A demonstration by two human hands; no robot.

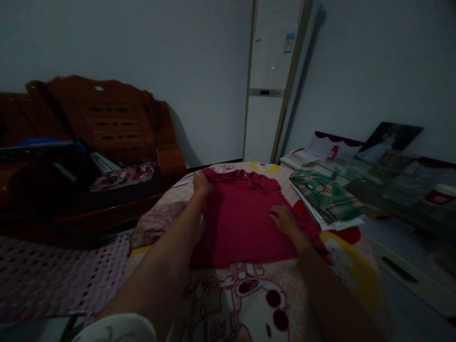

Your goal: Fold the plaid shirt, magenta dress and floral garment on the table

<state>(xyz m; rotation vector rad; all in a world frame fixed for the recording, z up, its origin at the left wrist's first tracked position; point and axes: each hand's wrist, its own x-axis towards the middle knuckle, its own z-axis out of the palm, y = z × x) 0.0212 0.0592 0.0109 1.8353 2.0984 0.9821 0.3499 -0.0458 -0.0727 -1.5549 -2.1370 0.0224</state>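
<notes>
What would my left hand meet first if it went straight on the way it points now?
Probably the wall, once your left hand clears the pink shirt and the far edge of the patterned cloth; depth is hard to judge.

A magenta shirt (238,223) lies spread on a patterned cover (217,299). The left hand (203,184) touches its far left corner; the right hand (284,220) rests on its right side, near a folded green plaid garment (326,194).
</notes>
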